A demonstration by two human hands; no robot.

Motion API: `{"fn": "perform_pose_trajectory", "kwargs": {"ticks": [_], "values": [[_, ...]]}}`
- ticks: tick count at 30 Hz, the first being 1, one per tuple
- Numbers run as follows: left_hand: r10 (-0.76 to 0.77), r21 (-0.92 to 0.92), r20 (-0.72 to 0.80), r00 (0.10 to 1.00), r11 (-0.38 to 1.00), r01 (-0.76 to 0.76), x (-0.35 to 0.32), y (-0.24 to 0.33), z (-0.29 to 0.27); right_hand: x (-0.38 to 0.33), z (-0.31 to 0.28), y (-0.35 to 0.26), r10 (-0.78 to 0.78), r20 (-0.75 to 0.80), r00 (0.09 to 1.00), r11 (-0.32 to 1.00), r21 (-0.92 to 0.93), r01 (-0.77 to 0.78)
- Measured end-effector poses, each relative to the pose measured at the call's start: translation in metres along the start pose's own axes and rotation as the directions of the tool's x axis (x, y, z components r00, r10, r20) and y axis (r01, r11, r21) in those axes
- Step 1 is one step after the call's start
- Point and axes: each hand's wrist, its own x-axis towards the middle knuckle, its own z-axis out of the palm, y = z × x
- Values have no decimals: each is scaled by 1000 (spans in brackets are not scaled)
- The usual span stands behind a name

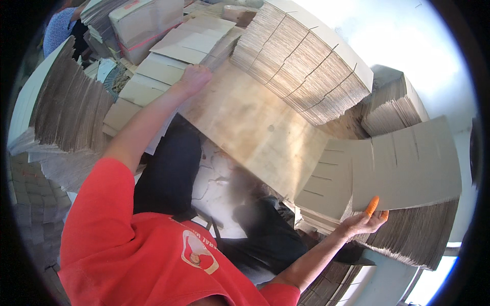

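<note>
- Nearest is the person's own red shirt [153, 255], with dark trousers [168, 173] beyond it over a pale cracked floor [214, 178].
- The right hand [365, 220] is at the near right, palm up, under the near edge of a flat slotted cardboard sheet [403, 163]; an orange cover sits on one of its fingers [372, 205], and the fingers are spread apart, pressed against the sheet rather than closed around it.
- That sheet lies on top of a stack of cardboard sheets [413, 234] at the near right.
- In the middle, a bare wooden board [250, 127] slopes from the near right up toward the far left.
- The left hand [194, 79] reaches far left, resting on the far end of the board, just beside flat folded cartons [168, 56]; its fingers curl together, but whether they grip anything I cannot tell.
- A tall leaning stack of cardboard [306, 66] stands far right of centre, another stack [66, 102] at the left.
- Farthest back lie strapped bundles [143, 25], and another person's blue sleeve [57, 29] shows at the far left.
</note>
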Motion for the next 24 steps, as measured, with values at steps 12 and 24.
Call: {"fn": "perform_pose_trajectory", "kwargs": {"ticks": [12,24], "values": [[-256,55,273,928,967,250,87,-38,-35,16,63,-57,140,86,986,958,239,-157],[-116,25,487,865,993,119,103,-50,6,10,56,-5,274,202,940,903,284,-324]]}}
